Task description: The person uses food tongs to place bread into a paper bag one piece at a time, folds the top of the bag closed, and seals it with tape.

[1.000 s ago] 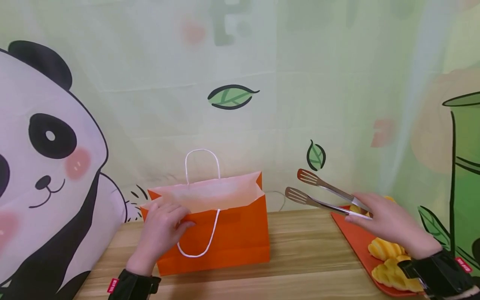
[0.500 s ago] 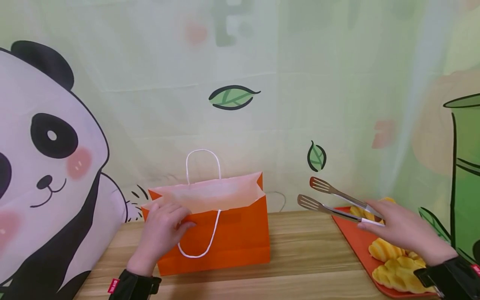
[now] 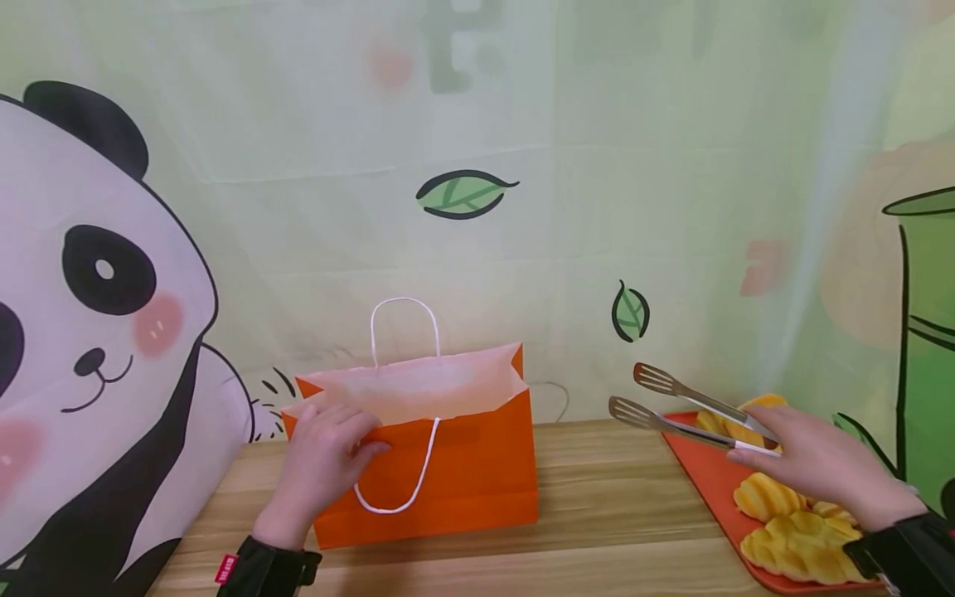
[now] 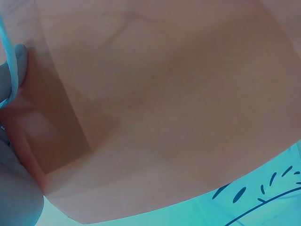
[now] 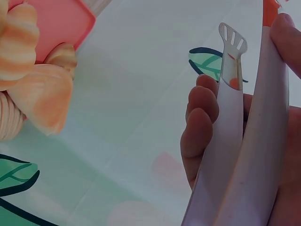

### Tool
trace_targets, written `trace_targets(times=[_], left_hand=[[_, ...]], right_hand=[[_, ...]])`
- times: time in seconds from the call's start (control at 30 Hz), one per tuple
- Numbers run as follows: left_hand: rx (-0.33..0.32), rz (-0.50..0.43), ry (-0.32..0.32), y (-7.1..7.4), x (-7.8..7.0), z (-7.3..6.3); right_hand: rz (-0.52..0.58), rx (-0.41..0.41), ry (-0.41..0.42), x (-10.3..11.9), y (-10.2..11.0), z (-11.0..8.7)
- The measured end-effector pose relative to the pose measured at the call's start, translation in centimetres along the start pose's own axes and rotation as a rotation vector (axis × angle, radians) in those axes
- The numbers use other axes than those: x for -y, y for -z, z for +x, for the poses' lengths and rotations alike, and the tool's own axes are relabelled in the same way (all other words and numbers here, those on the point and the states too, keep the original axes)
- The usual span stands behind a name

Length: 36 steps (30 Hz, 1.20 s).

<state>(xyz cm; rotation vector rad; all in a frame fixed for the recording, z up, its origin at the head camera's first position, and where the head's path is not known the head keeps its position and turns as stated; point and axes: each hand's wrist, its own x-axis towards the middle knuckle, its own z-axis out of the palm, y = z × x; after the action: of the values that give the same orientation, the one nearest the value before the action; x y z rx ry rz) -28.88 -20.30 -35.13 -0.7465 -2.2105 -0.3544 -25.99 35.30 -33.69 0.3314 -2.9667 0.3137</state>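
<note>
An orange paper bag (image 3: 462,464) with white cord handles stands upright on the table, its mouth spread wide. My left hand (image 3: 324,460) pinches the near left part of the bag's rim; the left wrist view looks into the bag's pale inside (image 4: 178,103). On the right, my right hand (image 3: 816,456) grips metal tongs (image 3: 690,406) with slotted heads and white handles. Nothing is between the tong heads, which point left and stand apart. Beneath that hand, a red tray (image 3: 697,464) bears several yellow breads (image 3: 802,547). In the right wrist view the fingers curl round the white handles (image 5: 230,136).
The wooden table (image 3: 612,497) runs between the bag and the tray. Behind it hangs a pale green backdrop cloth (image 3: 552,207) printed with a panda (image 3: 112,332) and leaves.
My right hand has moved right and slightly down with the tongs, from beside the tray to over its left edge. The left hand and the bag stay where they were.
</note>
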Motion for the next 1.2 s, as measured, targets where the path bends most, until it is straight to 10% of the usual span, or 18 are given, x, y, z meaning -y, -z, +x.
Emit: trace_targets(times=[1.2], left_hand=[[0.003, -0.013, 0.007, 0.1, -0.1, 0.4]], right_hand=[[-0.192, 0.136, -0.041, -3.5, 1.3, -0.2]])
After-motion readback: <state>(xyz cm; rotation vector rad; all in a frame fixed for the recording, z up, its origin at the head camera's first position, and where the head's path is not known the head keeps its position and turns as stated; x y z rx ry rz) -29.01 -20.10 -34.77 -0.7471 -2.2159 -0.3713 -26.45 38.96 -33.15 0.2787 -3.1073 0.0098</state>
